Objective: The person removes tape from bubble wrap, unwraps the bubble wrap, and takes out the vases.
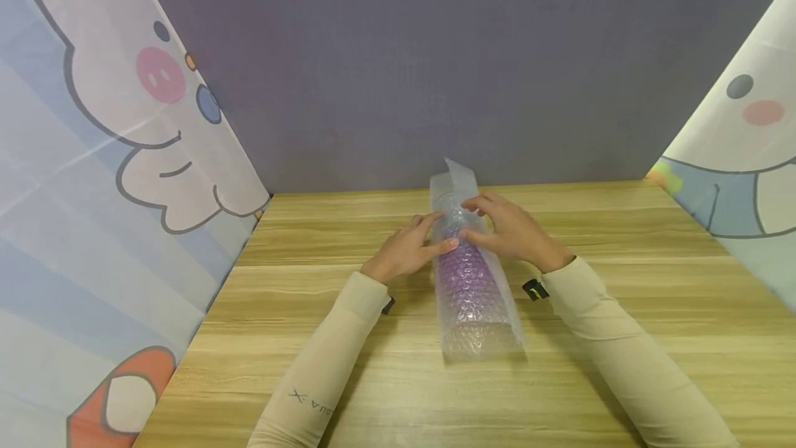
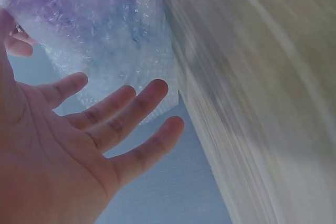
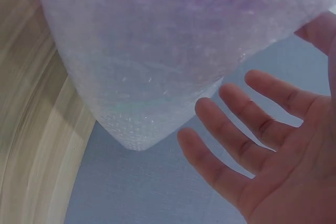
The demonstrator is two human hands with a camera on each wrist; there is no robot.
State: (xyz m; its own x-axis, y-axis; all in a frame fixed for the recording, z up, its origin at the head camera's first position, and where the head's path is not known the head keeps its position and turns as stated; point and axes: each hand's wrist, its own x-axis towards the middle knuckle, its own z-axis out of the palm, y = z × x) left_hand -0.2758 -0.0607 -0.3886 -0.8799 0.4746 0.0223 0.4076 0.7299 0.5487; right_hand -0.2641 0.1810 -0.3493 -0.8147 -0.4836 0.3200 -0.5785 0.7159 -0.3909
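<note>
A sheet of clear bubble wrap (image 1: 477, 341) is rolled lengthwise around a purple item (image 1: 466, 278), whose kind the plastic blurs. My left hand (image 1: 404, 251) is at the roll's left side, thumb resting on top. From the right, my right hand (image 1: 515, 230) reaches over the upper part, its thumb touching the wrap. In the left wrist view the fingers of the left hand (image 2: 63, 140) are spread and relaxed beside the bubble wrap (image 2: 121, 45). Loosely extended fingers of the right hand (image 3: 283, 145) show below the bubble wrap (image 3: 131, 93) in the right wrist view.
The wrap lies on a wood-grain table (image 1: 298, 296), its far end near a grey back panel (image 1: 398, 75). Cartoon-print cloths hang at the left (image 1: 68, 192) and right (image 1: 734, 157). A small black strap (image 1: 535, 289) sits at the right wrist.
</note>
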